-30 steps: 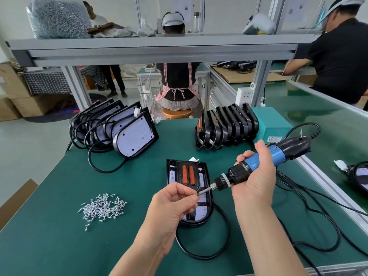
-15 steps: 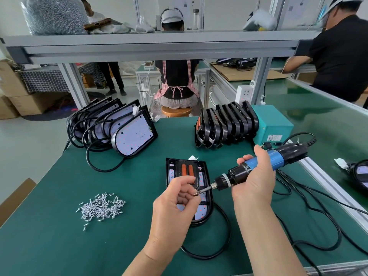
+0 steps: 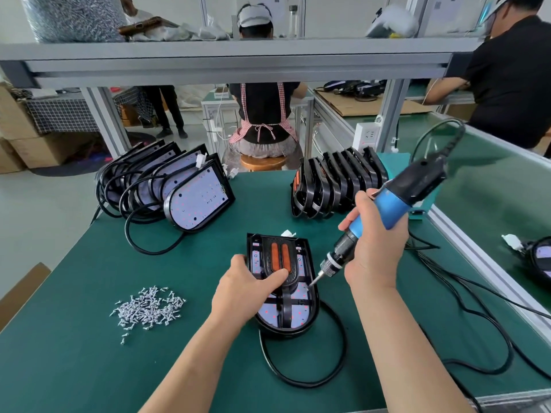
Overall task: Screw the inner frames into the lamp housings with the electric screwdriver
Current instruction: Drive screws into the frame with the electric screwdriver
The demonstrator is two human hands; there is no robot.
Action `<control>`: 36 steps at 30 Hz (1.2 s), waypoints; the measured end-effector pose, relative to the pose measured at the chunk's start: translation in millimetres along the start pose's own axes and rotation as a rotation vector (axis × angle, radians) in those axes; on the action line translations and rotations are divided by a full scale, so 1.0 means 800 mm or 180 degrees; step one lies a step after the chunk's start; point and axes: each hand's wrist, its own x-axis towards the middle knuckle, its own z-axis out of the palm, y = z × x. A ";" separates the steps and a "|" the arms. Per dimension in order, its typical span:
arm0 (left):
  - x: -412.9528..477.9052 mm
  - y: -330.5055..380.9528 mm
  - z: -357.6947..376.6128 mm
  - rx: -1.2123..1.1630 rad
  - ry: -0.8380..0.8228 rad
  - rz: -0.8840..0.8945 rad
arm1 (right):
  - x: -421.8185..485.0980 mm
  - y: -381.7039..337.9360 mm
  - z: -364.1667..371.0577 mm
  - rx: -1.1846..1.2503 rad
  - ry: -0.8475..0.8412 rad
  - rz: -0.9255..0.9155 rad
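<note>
On the green worktop [image 3: 89,368], between a leaning stack of lamp housings [image 3: 196,201] far left and a row of black inner frames [image 3: 337,186] far right, one lamp housing [image 3: 298,330] lies flat before the person. Its inner frame [image 3: 280,254] (the one with two orange strips) sits inside it. The electric screwdriver [image 3: 393,201] has swung from a shallow slant to a steeper one, with the right hand [image 3: 375,251] wrapped round its blue barrel. The left hand [image 3: 244,293], which was pinching at the bit half a second ago, now lies across the frame, fingers straight and pressing, thumb at the housing's left wall. A pile of screws [image 3: 149,307] lies further left. The bit [image 3: 313,283] meets the frame's right edge. Probably a screw is loaded and driving is about to start, though the screw itself is too small to make out.
</note>
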 end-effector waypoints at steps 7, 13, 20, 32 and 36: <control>-0.002 0.005 -0.002 -0.0176 -0.0069 -0.0075 | -0.008 0.013 0.010 -0.0218 -0.0403 -0.0025; -0.005 0.010 -0.002 -0.0154 -0.0077 -0.0113 | -0.012 0.020 0.012 -0.0292 -0.0574 -0.0034; 0.001 0.005 0.002 -0.0121 -0.0003 -0.0059 | -0.011 0.023 0.019 -0.0419 -0.0797 -0.0006; 0.007 0.000 0.010 -0.0299 0.0062 0.0000 | -0.017 0.027 0.030 -0.0597 -0.1267 -0.0104; 0.002 0.001 0.010 -0.0428 0.0061 -0.0023 | -0.015 0.030 0.027 -0.0509 -0.1299 0.0019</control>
